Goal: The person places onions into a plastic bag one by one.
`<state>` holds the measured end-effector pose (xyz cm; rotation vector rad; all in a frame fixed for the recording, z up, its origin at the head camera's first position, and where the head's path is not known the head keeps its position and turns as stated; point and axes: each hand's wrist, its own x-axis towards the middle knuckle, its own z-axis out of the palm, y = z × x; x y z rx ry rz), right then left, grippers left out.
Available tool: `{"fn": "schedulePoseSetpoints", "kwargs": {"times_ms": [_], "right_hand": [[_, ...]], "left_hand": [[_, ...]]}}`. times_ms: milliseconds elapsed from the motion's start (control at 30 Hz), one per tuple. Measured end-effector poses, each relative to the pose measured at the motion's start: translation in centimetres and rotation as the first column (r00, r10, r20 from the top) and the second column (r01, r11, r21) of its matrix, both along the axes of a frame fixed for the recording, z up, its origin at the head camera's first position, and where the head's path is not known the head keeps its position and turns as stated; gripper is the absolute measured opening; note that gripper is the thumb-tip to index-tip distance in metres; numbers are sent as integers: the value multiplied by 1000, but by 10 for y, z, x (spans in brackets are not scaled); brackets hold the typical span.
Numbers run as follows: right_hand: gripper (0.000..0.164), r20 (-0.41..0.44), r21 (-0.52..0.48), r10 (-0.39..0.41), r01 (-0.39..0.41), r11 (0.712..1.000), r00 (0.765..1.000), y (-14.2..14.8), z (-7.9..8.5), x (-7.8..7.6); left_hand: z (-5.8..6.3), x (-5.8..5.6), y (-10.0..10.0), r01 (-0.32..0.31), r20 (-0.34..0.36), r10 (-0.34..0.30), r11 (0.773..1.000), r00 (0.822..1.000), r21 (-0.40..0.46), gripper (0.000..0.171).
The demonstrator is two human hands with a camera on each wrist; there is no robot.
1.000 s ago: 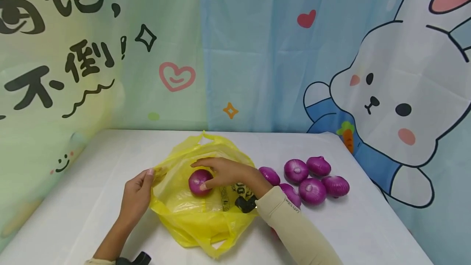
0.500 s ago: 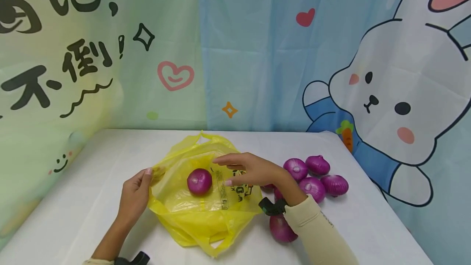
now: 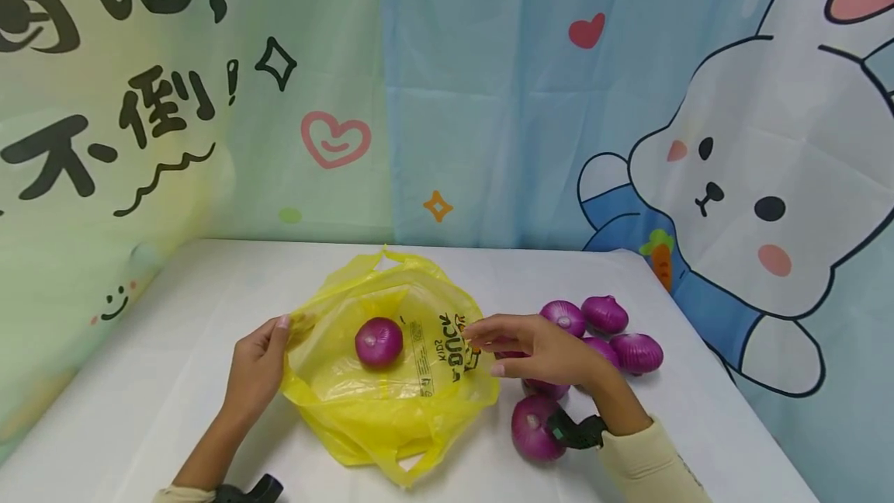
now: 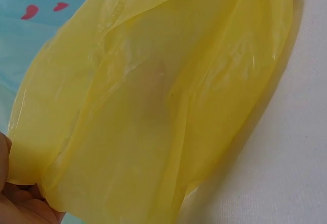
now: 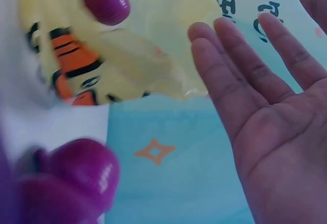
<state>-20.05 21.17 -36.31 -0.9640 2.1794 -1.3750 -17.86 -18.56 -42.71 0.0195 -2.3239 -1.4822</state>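
Head view, bag [image 3: 391,421], white table [image 3: 216,286], perhaps cloth-covered, rabbit backdrop [image 3: 482,138]

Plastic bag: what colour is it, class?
The plastic bag is bright yellow; it shows best in the head view.

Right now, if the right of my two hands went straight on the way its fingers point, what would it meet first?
Most likely the yellow bag, at its printed side, though how high the right hand hovers is unclear. Beyond the print lies one onion.
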Motion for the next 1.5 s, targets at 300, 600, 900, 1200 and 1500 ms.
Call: {"fn": "schedulePoseSetpoints", "kwargs": {"times_ms": [300,600,900,1200,1500], "right_hand": [[42,-33,-37,-24,23,999,999,33,-16,18],[42,-64,-42,-119,116,992,991,68,-24,36],[41,-37,-13,-222,221,975,974,90,-35,53],[41,46,-8,-215,215,977,976,93,-49,54],[49,117,32,-171,169,985,978,82,-55,50]], "left_hand": [[1,1,-2,-1,19,1,1000,1000,5,41],[-2,-2,-1,12,37,-13,1000,999,14,43],[0,0,-2,18,54,-19,1000,998,22,43],[1,0,-3,10,55,-10,1000,998,10,44],[1,1,-3,5,47,-6,1000,999,16,43]]}}
